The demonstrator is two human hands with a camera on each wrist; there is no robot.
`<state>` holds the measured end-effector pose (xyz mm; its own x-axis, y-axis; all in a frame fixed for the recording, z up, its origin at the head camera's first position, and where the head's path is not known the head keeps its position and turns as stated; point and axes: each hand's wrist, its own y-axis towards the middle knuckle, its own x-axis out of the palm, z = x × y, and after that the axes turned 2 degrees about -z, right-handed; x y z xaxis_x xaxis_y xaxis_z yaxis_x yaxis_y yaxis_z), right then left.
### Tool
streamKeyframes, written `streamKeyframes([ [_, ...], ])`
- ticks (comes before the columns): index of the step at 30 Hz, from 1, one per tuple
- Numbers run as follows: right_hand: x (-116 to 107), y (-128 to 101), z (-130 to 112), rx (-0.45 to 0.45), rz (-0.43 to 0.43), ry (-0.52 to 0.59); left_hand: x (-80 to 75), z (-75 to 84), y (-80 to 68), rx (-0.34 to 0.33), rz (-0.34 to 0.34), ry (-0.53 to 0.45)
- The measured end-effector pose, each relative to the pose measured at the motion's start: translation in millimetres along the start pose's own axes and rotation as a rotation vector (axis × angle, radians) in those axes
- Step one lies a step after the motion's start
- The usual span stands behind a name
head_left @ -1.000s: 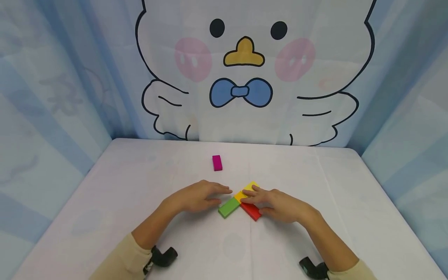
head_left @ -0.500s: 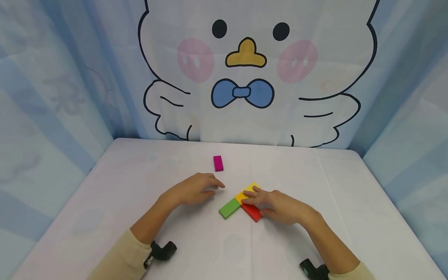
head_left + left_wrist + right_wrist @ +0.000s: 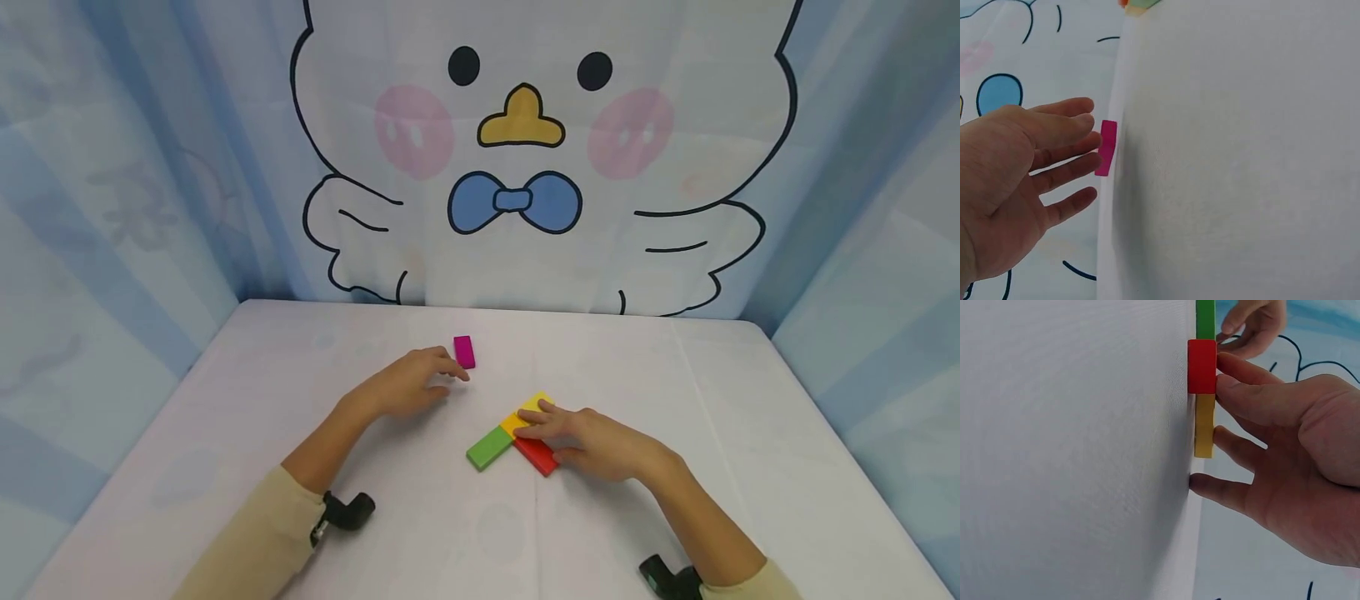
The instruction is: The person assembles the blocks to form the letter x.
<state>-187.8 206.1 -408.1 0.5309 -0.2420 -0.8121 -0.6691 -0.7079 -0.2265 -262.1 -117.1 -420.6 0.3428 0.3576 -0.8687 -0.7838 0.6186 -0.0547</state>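
A magenta block (image 3: 464, 352) lies on the table toward the back. My left hand (image 3: 408, 383) hovers beside its near left side, fingers extended with nothing between them. In the left wrist view the fingertips overlap the magenta block (image 3: 1109, 147); contact cannot be judged. Closer to me, a green block (image 3: 489, 448), an orange-yellow piece (image 3: 509, 424) and a yellow piece (image 3: 537, 403) form a slanting row. A red block (image 3: 536, 457) angles off it toward the near right. My right hand (image 3: 596, 442) rests over the yellow and red pieces, fingertips touching them and partly hiding them.
A white-covered table (image 3: 187, 467) carries the blocks. Behind it hangs a curtain (image 3: 517, 267) with a cartoon bird, and blue-white curtains close off both sides. A black wrist camera (image 3: 348, 511) sits by the left sleeve, another (image 3: 667, 577) by the right.
My left hand has moved away from the green block, back and to the left, up to the magenta block. My right hand and the blocks have stayed in place.
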Motion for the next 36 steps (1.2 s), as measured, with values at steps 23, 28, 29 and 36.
streamKeyframes([
  [23, 1, 1, -1, 0.023, -0.008, 0.026, -21.2, -24.8, 55.7, -0.022, -0.002, -0.005],
  [28, 1, 2, -2, 0.026, -0.011, 0.043, -24.2, -23.5, 64.7, -0.03, -0.068, 0.002],
  [29, 1, 2, -2, 0.031, -0.012, 0.048, -24.5, -23.3, 66.3, -0.032, -0.079, 0.005],
  [36, 0, 1, -4, 0.047, -0.013, 0.045, -26.8, -21.9, 74.5, -0.031, -0.131, 0.016],
])
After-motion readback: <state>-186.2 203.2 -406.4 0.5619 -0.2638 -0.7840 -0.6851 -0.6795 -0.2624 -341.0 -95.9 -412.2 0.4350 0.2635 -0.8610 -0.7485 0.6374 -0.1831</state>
